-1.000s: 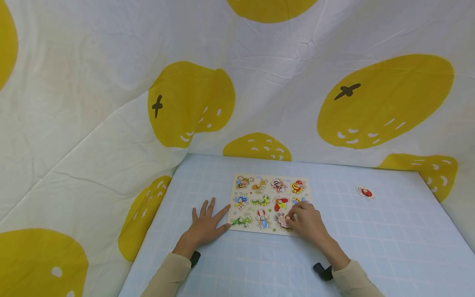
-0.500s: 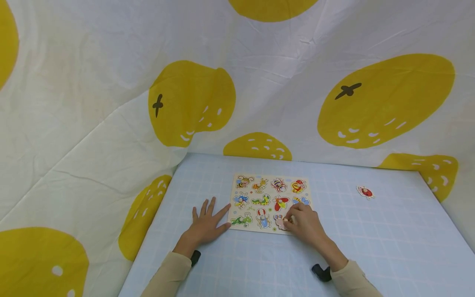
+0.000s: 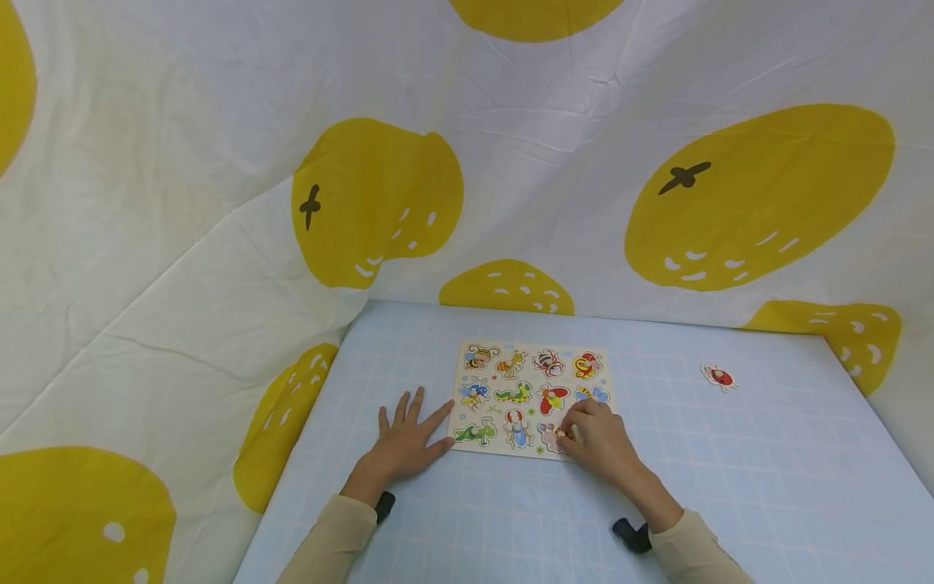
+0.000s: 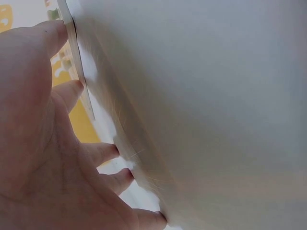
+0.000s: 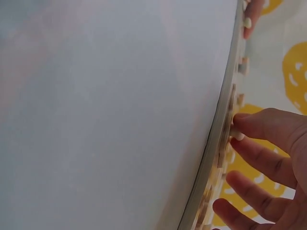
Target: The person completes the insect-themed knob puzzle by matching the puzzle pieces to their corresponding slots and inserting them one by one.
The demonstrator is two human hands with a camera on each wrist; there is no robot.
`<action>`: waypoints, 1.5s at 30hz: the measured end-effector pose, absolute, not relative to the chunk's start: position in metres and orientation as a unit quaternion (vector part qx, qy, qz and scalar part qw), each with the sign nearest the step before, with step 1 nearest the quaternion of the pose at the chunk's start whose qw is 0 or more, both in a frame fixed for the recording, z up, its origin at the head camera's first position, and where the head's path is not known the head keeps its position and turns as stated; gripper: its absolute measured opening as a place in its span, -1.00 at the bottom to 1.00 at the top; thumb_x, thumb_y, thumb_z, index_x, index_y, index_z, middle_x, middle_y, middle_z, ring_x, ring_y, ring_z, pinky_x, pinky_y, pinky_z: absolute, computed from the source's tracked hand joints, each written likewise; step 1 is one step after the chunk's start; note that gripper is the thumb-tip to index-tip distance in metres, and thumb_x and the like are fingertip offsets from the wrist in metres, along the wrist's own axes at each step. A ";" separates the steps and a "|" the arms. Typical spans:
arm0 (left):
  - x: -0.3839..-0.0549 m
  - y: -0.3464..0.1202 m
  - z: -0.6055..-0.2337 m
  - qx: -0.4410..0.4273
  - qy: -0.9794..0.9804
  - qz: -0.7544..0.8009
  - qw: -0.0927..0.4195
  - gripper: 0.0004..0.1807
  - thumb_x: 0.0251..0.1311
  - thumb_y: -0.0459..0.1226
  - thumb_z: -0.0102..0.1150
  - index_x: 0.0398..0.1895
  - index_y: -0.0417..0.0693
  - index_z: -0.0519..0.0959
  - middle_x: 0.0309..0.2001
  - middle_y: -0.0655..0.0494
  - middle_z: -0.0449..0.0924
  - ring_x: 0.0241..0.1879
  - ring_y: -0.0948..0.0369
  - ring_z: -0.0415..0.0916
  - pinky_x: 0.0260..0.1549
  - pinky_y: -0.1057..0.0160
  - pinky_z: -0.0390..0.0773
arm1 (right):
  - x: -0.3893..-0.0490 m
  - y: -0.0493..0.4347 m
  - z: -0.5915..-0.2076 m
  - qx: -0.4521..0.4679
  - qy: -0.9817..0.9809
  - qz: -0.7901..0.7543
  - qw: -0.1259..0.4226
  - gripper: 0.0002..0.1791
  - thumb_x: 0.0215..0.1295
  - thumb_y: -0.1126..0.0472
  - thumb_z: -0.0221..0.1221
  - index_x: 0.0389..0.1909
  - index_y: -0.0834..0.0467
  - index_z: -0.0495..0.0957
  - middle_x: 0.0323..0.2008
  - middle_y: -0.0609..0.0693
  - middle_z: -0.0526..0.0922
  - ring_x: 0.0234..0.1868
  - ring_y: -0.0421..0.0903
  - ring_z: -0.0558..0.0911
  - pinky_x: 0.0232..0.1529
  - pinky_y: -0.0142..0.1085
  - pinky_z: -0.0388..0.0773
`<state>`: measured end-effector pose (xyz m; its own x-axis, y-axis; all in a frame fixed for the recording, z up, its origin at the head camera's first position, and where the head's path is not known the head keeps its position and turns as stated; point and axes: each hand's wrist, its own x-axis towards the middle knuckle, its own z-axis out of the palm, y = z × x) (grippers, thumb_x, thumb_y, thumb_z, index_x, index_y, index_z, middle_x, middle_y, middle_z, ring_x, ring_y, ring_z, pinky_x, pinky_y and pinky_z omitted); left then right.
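Observation:
A wooden knob puzzle board [image 3: 460,381] with colourful insect pieces lies flat on the table. My right hand [image 3: 601,442] is at its lower right corner, pinching the small knob [image 5: 237,133] of a pink puzzle piece [image 3: 549,439] between thumb and index finger. That piece lies at its place on the board, slightly raised in the right wrist view; the hand hides its right part. Spread flat on the cloth, my left hand [image 3: 401,446] touches the board's left edge with thumb and index fingertips. The left wrist view shows those fingertips against the board's side [image 4: 76,52].
A loose red ladybird piece [image 3: 719,378] lies on the table to the right of the board. Pale blue checked cloth [image 3: 511,527] covers the table. A white curtain with yellow fruit shapes [image 3: 511,203] hangs behind and at the left.
My right hand has shifted slightly left and turned the pink piece, which has come down closer to the board. The left hand has stayed put.

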<state>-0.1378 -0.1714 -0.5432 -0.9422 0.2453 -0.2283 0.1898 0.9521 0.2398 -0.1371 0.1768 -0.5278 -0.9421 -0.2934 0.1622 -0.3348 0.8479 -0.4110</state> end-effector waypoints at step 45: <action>-0.138 -0.173 -0.541 0.118 0.978 0.112 0.128 -0.25 0.35 0.31 -0.06 0.57 0.48 0.10 0.59 -0.17 -0.23 0.53 -0.24 -0.36 0.28 -0.50 -0.28 | -0.138 0.171 -0.526 0.139 -0.969 0.203 0.013 -0.77 0.09 0.08 0.48 -0.53 -0.11 0.58 -0.06 0.04 0.55 0.07 0.18 0.44 0.04 0.25 0.30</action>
